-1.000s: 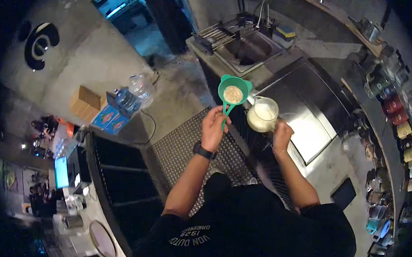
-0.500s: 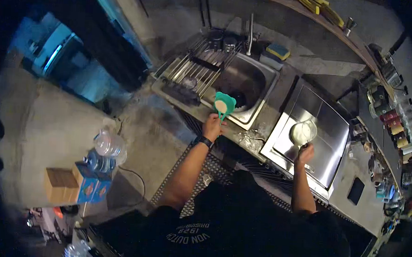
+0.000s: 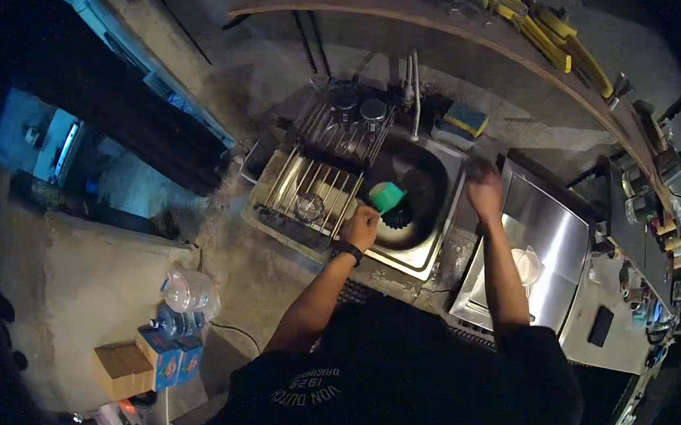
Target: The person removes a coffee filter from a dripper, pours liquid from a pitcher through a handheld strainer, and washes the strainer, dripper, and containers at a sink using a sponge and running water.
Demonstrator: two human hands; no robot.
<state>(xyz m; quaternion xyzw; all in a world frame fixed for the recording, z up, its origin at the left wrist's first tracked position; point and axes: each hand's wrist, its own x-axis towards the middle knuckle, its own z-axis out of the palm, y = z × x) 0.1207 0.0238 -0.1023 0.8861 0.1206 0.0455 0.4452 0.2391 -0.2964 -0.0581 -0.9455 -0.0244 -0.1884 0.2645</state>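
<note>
My left hand (image 3: pixel 363 227) is closed around the handle of a green strainer (image 3: pixel 388 197), held tilted over the basin of the metal sink (image 3: pixel 437 248). My right hand (image 3: pixel 483 191) is between the sink and the steel counter unit, near the tap; motion blurs its fingers, and nothing can be made out in them. The glass pitcher (image 3: pixel 525 267) with pale contents stands on the steel surface (image 3: pixel 563 247), right of my right forearm and apart from the hand.
A wire rack (image 3: pixel 311 188) with a glass item lies left of the basin. Behind are the tap (image 3: pixel 416 101) and a yellow sponge (image 3: pixel 467 119). A dark phone-like slab (image 3: pixel 601 326) lies at right. Water bottles (image 3: pixel 190 291) and boxes (image 3: pixel 123 370) stand lower left.
The view has shifted toward the sink. My left hand has brought the strainer over the basin and tilted it. My right hand has let go of the pitcher and moved toward the tap.
</note>
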